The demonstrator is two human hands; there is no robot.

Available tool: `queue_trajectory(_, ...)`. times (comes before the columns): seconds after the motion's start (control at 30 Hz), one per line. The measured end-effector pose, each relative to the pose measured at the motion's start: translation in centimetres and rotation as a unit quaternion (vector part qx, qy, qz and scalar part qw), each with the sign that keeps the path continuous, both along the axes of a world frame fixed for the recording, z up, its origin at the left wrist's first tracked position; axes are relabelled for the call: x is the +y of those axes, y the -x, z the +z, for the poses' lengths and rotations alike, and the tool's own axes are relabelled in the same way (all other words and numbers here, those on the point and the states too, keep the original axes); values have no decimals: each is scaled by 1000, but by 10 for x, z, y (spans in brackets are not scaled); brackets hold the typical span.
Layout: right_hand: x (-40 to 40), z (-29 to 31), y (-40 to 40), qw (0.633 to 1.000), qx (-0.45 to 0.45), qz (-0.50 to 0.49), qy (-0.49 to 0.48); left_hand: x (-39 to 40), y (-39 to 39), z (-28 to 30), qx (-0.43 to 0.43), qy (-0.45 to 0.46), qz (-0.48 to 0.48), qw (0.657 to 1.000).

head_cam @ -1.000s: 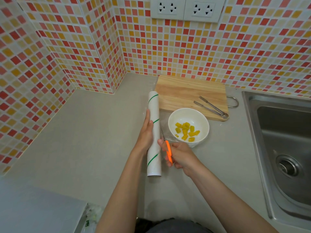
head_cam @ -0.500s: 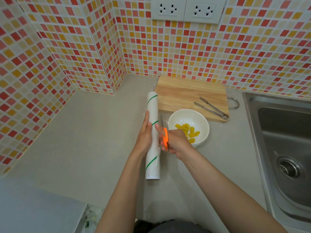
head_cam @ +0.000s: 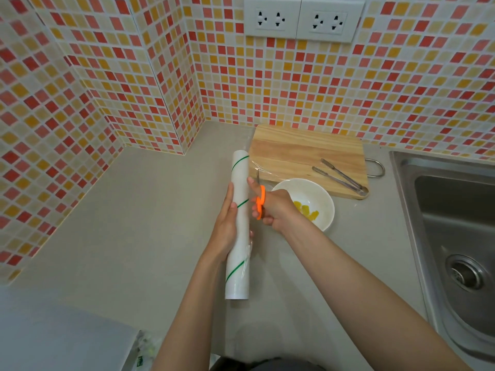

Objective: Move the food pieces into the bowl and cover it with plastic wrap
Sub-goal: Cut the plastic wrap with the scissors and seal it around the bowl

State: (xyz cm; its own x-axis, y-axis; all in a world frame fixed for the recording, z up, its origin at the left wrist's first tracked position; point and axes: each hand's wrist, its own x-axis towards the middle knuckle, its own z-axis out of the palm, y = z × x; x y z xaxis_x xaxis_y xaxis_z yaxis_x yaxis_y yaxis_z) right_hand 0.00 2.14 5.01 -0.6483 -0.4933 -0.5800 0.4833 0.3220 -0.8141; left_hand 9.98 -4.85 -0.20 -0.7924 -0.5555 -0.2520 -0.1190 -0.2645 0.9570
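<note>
While the left hand [head_cam: 227, 228] is still gripping the plastic wrap roll [head_cam: 239, 223], lying lengthwise away from the person, the right hand [head_cam: 273, 207], clutching orange scissors [head_cam: 259, 200], is advancing farther along it, partly hiding the bowl [head_cam: 316, 202].

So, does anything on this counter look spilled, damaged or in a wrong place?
Nothing stands out. The yellow food pieces are all inside the white bowl, the tongs lie flat on the cutting board, and the plastic wrap roll rests on the counter under the left hand.
</note>
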Motion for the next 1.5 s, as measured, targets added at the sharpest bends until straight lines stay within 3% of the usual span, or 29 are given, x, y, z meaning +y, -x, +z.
queue_trajectory(0.3,-23,5,21,1000,-22,11,7,-1,-10,10,10,38,0,999)
queue_trajectory(0.47,-32,9,33,998,-64,28,3,1,-17,14,14,94,2,996)
queue_trajectory(0.6,-39,11,45,999,-40,22,-3,1,-24,11,0,181,-9,983)
queue_trajectory(0.77,-32,35,68,994,-13,105,24,-6,-34,8,-93,266,-8,959)
queue_trajectory(0.87,0,47,84,994,91,28,57,-13,-36,3,-182,293,-49,937)
queue_trajectory(0.93,39,44,90,978,204,-45,24,-11,-32,0,-223,308,-60,923)
queue_trajectory(1.07,124,1,84,900,383,-70,-198,-1,-24,-8,-246,327,-58,910)
queue_trajectory(1.17,162,-32,68,871,390,-75,-289,1,-20,-15,-251,355,-38,899)
queue_trajectory(1.27,178,-49,54,846,411,-45,-337,3,-17,-15,-295,400,-54,866)
queue_trajectory(1.37,183,-54,48,821,425,6,-381,9,-13,-11,-353,510,-40,784)
queue_trajectory(1.4,182,-55,47,811,430,30,-395,12,-11,-9,-335,542,-9,771)
queue_trajectory(1.43,182,-55,47,801,434,54,-409,16,-10,-6,-287,555,20,781)
queue_trajectory(1.5,179,-52,48,775,441,95,-443,28,-4,2,-172,525,37,833)
